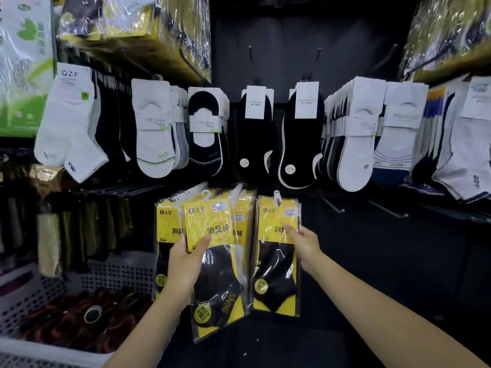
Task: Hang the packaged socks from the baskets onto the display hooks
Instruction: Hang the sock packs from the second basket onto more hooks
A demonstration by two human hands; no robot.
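Left hand [186,261]: curled round a yellow-and-black sock pack [215,274], thumb on its front.
Sock pack: tilted, overlapping the hung packs [163,227] on the display's lower row.
Right hand [303,243]: pinches the right edge of the neighbouring hung stack [276,274].
Basket [34,296]: white, perforated, lower left.

Head camera, looking down-forward, seemingly near rack [279,30]

Lower left, the basket [111,274] runs off the frame, its contents a blur. Price stickers [218,207] on the yellow packs [276,277] are unreadable.
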